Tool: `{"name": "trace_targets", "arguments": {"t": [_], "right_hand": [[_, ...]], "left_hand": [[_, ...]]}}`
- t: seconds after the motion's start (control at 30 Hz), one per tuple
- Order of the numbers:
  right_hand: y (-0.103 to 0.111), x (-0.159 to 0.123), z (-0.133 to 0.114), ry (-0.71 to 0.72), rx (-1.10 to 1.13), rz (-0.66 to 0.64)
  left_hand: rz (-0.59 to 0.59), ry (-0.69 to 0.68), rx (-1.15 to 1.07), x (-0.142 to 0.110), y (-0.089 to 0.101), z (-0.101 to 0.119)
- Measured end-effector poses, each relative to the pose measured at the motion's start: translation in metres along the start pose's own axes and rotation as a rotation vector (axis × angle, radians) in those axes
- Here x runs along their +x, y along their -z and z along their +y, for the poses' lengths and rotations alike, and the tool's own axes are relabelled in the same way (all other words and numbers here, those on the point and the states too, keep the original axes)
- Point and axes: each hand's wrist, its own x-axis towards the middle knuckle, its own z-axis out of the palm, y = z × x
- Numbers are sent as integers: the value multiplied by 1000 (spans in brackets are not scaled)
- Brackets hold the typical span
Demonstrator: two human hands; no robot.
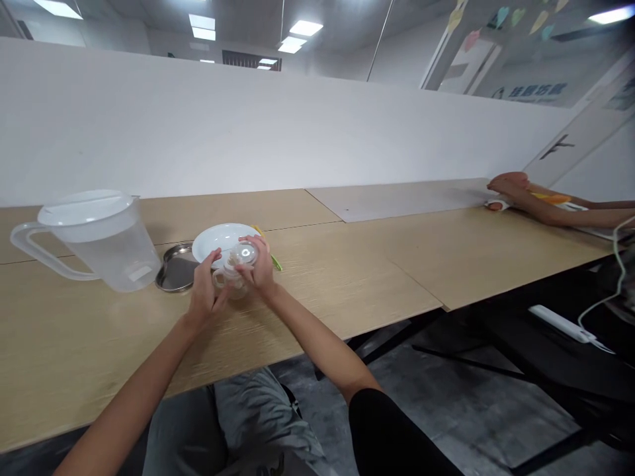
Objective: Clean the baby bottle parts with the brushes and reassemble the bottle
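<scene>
Both hands are over the wooden table [342,284], holding a small clear round container [233,281] with a clear domed top between them. My left hand [206,291] grips its lower left side. My right hand [258,268] cups the top from the right. Something pale shows inside, too small to identify. Just behind the hands, a white plate [221,239] lies partly hidden by them, and a steel tray [177,268] sits to its left. A yellow-green item [274,262] pokes out from behind the plate.
A clear plastic pitcher [99,241] with a white lid stands at the left. A white partition [248,132] runs along the table's far side. At the far right, a co-worker's hands [510,192] rest near a pale mat [397,201]. A white power strip [558,324] lies below the table's right side.
</scene>
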Motion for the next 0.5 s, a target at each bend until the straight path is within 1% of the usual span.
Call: {"name": "trace_targets", "arguments": {"t": [0.07, 0.1, 0.17, 0.23, 0.33, 0.4, 0.5], "right_hand": [[-2, 0, 0, -178, 80, 2], [-3, 0, 0, -237, 112, -8], [-5, 0, 1, -293, 163, -30], [-7, -1, 2, -303, 194, -45], [-7, 0, 1, -293, 199, -75], [-6, 1, 0, -266, 149, -127], [-5, 1, -2, -190, 44, -230]], "left_hand": [[-60, 50, 50, -2, -2, 0], [-76, 84, 67, -3, -4, 1], [-93, 149, 82, -5, -6, 1], [-100, 190, 77, -6, -7, 1], [-119, 211, 48, -7, -7, 0], [-127, 237, 26, -7, -8, -1], [-121, 280, -15, -8, -9, -2]]}}
